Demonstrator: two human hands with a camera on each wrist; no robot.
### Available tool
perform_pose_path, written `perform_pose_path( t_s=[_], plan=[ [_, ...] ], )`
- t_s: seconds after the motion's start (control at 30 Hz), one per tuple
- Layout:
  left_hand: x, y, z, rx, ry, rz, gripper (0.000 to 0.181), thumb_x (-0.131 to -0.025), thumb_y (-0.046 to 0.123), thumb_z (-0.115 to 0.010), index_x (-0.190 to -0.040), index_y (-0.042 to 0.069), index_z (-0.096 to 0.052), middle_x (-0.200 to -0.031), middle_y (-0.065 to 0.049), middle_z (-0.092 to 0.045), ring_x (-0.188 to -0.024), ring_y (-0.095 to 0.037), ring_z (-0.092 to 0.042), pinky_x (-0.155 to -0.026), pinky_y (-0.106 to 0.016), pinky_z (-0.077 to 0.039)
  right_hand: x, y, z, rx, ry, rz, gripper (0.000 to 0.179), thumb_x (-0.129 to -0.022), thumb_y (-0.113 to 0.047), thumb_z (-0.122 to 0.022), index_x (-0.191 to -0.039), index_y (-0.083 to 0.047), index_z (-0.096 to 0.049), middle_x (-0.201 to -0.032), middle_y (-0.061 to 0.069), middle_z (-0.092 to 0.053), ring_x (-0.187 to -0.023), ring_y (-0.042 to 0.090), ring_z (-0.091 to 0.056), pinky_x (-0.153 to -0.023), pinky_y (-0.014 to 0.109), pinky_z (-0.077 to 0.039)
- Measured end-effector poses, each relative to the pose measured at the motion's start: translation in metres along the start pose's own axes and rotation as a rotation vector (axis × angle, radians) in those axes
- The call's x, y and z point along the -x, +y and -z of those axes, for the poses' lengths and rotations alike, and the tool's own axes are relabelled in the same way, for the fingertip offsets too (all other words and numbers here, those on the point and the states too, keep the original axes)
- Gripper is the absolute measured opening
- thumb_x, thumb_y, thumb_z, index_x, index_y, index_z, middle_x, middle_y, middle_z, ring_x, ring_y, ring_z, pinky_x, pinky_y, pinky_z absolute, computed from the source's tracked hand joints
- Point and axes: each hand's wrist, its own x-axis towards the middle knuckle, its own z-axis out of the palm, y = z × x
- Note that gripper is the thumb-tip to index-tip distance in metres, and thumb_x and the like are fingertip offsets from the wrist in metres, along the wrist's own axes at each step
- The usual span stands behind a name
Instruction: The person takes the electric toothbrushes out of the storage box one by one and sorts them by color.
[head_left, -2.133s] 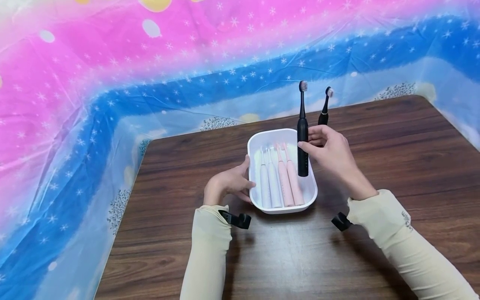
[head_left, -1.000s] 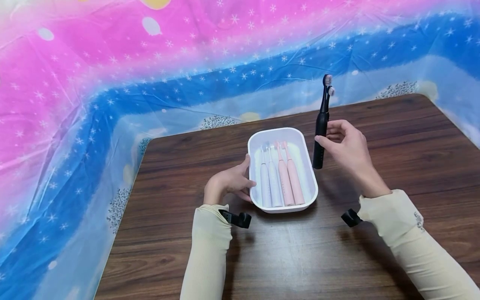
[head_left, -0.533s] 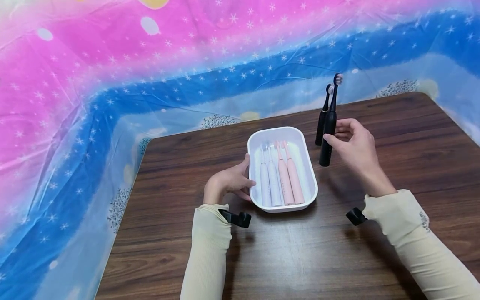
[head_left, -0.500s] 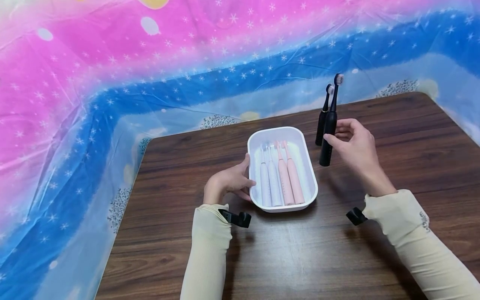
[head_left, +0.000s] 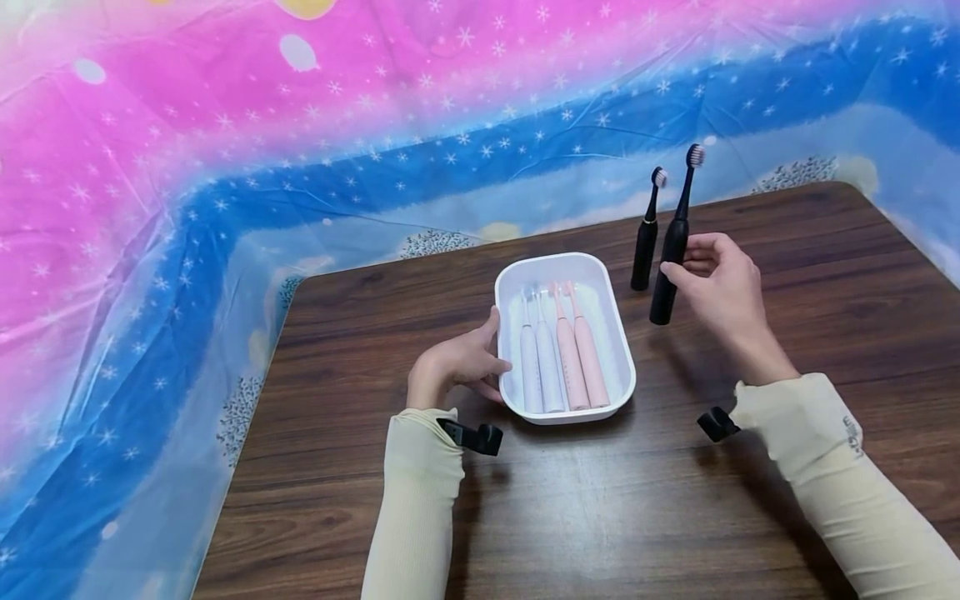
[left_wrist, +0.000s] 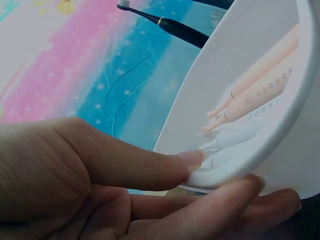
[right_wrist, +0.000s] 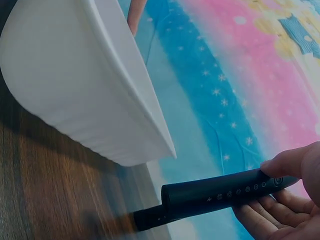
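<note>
Head view, nearest first: the left hand (head_left: 465, 362) grips the white box (head_left: 566, 418) at its 9 o'clock side, thumb over the rim and other fingers beneath, on the table (head_left: 585, 517). Two white toothbrushes (head_left: 532, 367) and two pink toothbrushes (head_left: 572, 367) lie side by side in the box, heads toward 12. Off the box's 2 o'clock side, the right hand (head_left: 723, 287) pinches a black toothbrush (head_left: 677, 237) between thumb and fingers. It has just moved from over the box's edge toward 3 o'clock, past the second black toothbrush (head_left: 645, 250), so the work seems to centre on this pair now. The held one is nearly upright, long axis running from 7 to 1, head up, bristles facing 3; whether its base touches the table cannot be told. Just beyond at its 10 o'clock, the second stands pointing near 12. Patterned cloth (head_left: 450, 133) hangs behind.
</note>
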Motion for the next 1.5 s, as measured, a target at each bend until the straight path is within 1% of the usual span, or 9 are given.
perform_pose_path(
  t_s=[0.13,0.23,0.33,0.6,0.7,0.83,0.97,1.3,1.5],
  plan=[
    [-0.001,0.0,0.0,-0.006,-0.009,-0.004,0.091,-0.099,0.005,-0.049,-0.149,0.034,0.021,-0.133,-0.019,-0.04,-0.073,-0.023,-0.066,-0.082,-0.047,-0.058,-0.004,0.005,0.002,0.011,-0.002,-0.021,0.049,-0.09,-0.036,-0.064,-0.128,-0.006,-0.052,-0.12,0.012,-0.06,-0.103,0.015,-0.059,-0.077,0.014,-0.046],
    [-0.001,0.0,0.001,-0.016,-0.015,-0.012,0.091,-0.099,0.005,-0.048,-0.149,0.033,0.022,-0.13,-0.021,-0.044,-0.074,-0.023,-0.067,-0.08,-0.045,-0.059,-0.007,0.009,0.003,0.014,-0.008,-0.036,0.052,-0.09,-0.038,-0.063,-0.13,-0.006,-0.051,-0.122,0.013,-0.059,-0.106,0.018,-0.059,-0.077,0.015,-0.046],
    [0.0,0.0,0.001,-0.02,-0.016,-0.015,0.091,-0.099,0.005,-0.048,-0.149,0.033,0.022,-0.131,-0.02,-0.043,-0.075,-0.023,-0.068,-0.08,-0.045,-0.059,-0.01,0.013,0.003,0.018,-0.007,-0.046,0.053,-0.09,-0.038,-0.063,-0.131,-0.006,-0.05,-0.123,0.014,-0.058,-0.107,0.017,-0.059,-0.077,0.015,-0.046],
    [0.0,-0.001,0.001,-0.022,-0.011,-0.013,0.091,-0.099,0.005,-0.048,-0.149,0.033,0.022,-0.132,-0.02,-0.043,-0.074,-0.023,-0.068,-0.081,-0.045,-0.059,-0.013,0.018,0.004,0.013,0.002,-0.036,0.052,-0.091,-0.037,-0.062,-0.13,-0.005,-0.05,-0.123,0.014,-0.058,-0.101,0.008,-0.058,-0.076,0.013,-0.046],
    [0.0,-0.001,0.001,-0.019,-0.011,-0.01,0.091,-0.099,0.005,-0.048,-0.149,0.034,0.022,-0.129,-0.02,-0.046,-0.073,-0.022,-0.067,-0.08,-0.045,-0.059,-0.015,0.021,0.003,0.013,0.004,-0.032,0.052,-0.091,-0.036,-0.062,-0.13,-0.005,-0.049,-0.123,0.014,-0.058,-0.104,0.013,-0.059,-0.079,0.016,-0.047],
    [-0.001,-0.001,0.001,-0.017,-0.014,-0.005,0.09,-0.099,0.006,-0.048,-0.149,0.034,0.022,-0.127,-0.02,-0.047,-0.073,-0.022,-0.067,-0.08,-0.045,-0.059,-0.016,0.024,0.002,0.015,0.006,-0.029,0.052,-0.092,-0.036,-0.061,-0.13,-0.004,-0.048,-0.124,0.015,-0.057,-0.111,0.023,-0.058,-0.087,0.027,-0.051],
    [0.0,-0.001,0.001,-0.016,-0.012,-0.004,0.09,-0.099,0.006,-0.048,-0.149,0.034,0.022,-0.127,-0.02,-0.047,-0.074,-0.022,-0.067,-0.079,-0.044,-0.06,-0.017,0.025,0.001,0.008,0.012,-0.028,0.051,-0.092,-0.035,-0.06,-0.13,-0.003,-0.048,-0.124,0.016,-0.057,-0.113,0.027,-0.057,-0.094,0.037,-0.051],
    [0.001,0.002,0.002,-0.014,-0.008,0.015,0.09,-0.099,0.006,-0.049,-0.15,0.034,0.021,-0.127,-0.019,-0.046,-0.074,-0.023,-0.067,-0.08,-0.045,-0.059,-0.025,0.027,-0.001,0.01,0.036,-0.028,0.049,-0.092,-0.032,-0.062,-0.127,-0.002,-0.048,-0.122,0.016,-0.058,-0.112,0.027,-0.058,-0.097,0.039,-0.051],
    [0.003,0.004,0.002,-0.012,-0.007,0.028,0.09,-0.099,0.006,-0.049,-0.15,0.034,0.02,-0.139,-0.02,-0.035,-0.075,-0.024,-0.067,-0.084,-0.047,-0.058,-0.03,0.027,-0.003,0.006,0.029,-0.025,0.048,-0.092,-0.031,-0.062,-0.128,-0.001,-0.047,-0.122,0.017,-0.057,-0.113,0.028,-0.059,-0.097,0.04,-0.051]
  ],
)
